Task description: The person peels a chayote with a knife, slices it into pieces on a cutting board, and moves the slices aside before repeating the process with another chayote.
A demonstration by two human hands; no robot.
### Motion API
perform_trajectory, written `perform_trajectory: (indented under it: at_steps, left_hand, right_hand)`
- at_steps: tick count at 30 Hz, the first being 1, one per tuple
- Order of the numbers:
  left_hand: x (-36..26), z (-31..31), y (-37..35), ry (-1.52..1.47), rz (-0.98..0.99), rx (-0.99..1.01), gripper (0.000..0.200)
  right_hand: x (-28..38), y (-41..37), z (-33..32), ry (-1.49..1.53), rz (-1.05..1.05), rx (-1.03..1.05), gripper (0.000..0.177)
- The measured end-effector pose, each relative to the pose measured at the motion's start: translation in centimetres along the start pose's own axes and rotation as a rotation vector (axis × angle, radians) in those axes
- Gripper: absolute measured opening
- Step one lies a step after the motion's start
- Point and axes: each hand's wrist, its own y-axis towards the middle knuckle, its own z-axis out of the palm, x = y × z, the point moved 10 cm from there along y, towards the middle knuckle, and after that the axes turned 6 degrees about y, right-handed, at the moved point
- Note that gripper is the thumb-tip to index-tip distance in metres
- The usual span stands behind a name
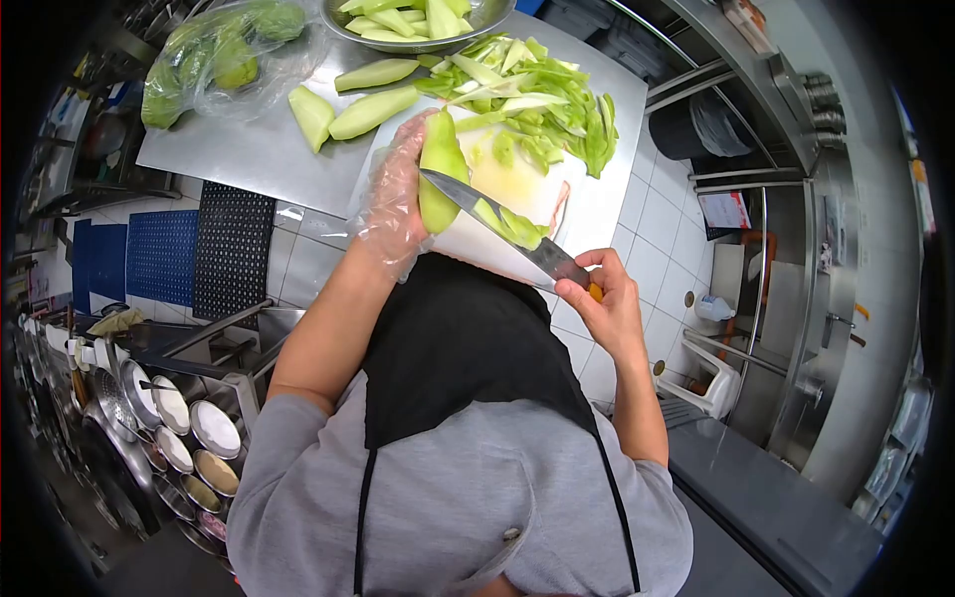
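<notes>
My left hand (395, 194), in a clear plastic glove, is wrapped round a pale green, elongated vegetable (443, 154) whose exact kind I cannot make out. It is held upright over the near left part of the white cutting board (497, 184). My bare right hand (609, 303) grips a kitchen knife (547, 257) by its handle, which the fingers mostly hide. The blade points up and left, its tip overlapping the vegetable. Green peel (509, 225) lies along the blade. A heap of peelings (562, 104) covers the board's far right side. Peeled pale green pieces (373, 111) rest left of the board.
A metal bowl (482, 22) with several peeled pieces stands at the table's far edge. On the steel table (189, 149), a clear bag (234, 60) of green vegetables lies at left. A dark bin (686, 129) stands right; several food containers (214, 428) sit lower left.
</notes>
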Motion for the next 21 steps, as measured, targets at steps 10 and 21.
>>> perform_trajectory:
  at_steps: [10,21]
  left_hand:
    - [-0.3,2.0,-2.0,0.044,0.013,0.004,0.025]
    - [0.1,1.2,-1.7,0.057,0.01,-0.049,0.027]
  right_hand:
    - [0.4,0.5,0.3,-0.004,-0.03,-0.039,0.052]
    - [-0.9,1.5,0.4,0.013,-0.046,-0.078,0.052]
